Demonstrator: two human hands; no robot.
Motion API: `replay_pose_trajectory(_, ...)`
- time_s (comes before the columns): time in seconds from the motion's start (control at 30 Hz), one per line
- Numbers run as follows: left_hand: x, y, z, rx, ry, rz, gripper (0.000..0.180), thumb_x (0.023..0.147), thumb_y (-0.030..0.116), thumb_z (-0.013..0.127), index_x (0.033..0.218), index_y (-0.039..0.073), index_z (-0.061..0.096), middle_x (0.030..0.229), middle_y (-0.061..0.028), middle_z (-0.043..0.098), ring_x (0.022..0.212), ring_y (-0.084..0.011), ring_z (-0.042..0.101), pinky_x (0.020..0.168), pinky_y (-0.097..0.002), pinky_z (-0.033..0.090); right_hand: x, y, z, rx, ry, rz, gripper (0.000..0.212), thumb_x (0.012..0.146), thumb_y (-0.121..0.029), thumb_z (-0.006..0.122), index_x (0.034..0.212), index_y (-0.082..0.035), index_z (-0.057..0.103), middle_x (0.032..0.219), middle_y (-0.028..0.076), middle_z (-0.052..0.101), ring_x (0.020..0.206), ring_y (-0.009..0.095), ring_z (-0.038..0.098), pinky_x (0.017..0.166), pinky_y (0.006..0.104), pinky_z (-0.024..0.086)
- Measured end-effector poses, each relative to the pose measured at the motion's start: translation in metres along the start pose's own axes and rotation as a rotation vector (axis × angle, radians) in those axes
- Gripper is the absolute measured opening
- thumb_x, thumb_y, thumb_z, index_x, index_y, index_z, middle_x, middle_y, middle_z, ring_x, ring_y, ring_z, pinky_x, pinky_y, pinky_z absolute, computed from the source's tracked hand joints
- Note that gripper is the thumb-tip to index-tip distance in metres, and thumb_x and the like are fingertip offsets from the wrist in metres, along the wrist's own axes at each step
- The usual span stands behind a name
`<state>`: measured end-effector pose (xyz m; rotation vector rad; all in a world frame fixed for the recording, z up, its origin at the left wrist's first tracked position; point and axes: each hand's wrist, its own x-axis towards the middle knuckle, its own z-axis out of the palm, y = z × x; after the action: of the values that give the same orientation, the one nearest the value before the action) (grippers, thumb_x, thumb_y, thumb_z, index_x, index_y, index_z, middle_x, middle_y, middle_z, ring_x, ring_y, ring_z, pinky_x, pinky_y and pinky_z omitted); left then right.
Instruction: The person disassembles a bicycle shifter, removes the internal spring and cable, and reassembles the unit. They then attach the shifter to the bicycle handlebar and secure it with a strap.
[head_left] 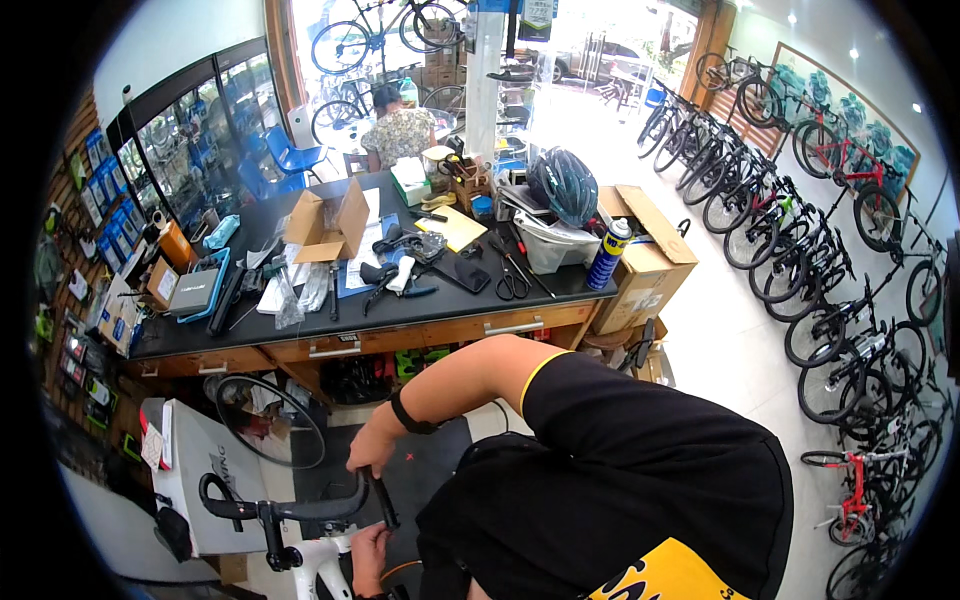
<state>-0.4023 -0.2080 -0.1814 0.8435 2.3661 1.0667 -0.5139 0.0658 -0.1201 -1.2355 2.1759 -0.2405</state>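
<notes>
A black drop handlebar (318,508) sits on a white bicycle frame (322,562) at the lower left. From the right comes my right arm, with a dark band on it. My right hand (372,446) is closed around the curved front of the bar's right side. Below it, my left hand (369,552) has its fingers curled close to the lower end of the drop, beside the white frame. What the left fingers hold, if anything, is too small to make out. A dark mat (345,440) lies on the floor beneath.
Ahead stands a long black-topped workbench (420,310) with an open cardboard box (328,222), scissors (511,282), a blue spray can (608,255) and a helmet (565,187). A bicycle wheel (318,430) leans below it. Many bicycles (760,240) line the right. A person (398,135) sits beyond the bench.
</notes>
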Motion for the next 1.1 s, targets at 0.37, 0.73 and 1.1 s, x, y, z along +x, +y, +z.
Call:
replay_pose_trajectory(0.37,-0.001,-0.022,0.012,-0.01,0.079,0.064,0.016,0.078,-0.002,0.067,0.094,-0.006,0.069,0.082,-0.0202,0.069,0.077,-0.0321,0.069,0.07,-0.0357,0.052,0.008,0.009,0.015,0.16,0.093,0.038,0.042,0.087,-0.025,0.07,0.117,0.0,0.056,0.104,0.025,0.065,0.104,0.045,0.06,0.088,0.0513,0.046)
replay_pose_trajectory(0.73,-0.007,-0.05,0.047,-0.767,0.127,-0.233,0.01,0.089,-0.004,0.061,0.098,-0.007,0.065,0.088,-0.0078,0.07,0.08,-0.0149,0.067,0.075,-0.0271,0.053,-0.01,-0.006,0.004,0.078,0.159,0.007,0.042,0.092,-0.031,0.066,0.119,-0.001,0.055,0.103,0.022,0.064,0.097,0.038,0.062,0.08,0.0502,0.048)
replay_pose_trajectory(1.1,-0.01,-0.051,0.05,-0.988,0.055,-0.287,0.019,0.095,0.005,0.059,0.111,-0.005,0.064,0.097,-0.0097,0.071,0.085,-0.014,0.067,0.08,-0.0277,0.054,-0.028,-0.025,0.003,0.343,0.212,0.161,0.035,0.089,-0.027,0.068,0.111,-0.002,0.055,0.091,0.022,0.066,0.095,0.043,0.063,0.081,0.0512,0.048)
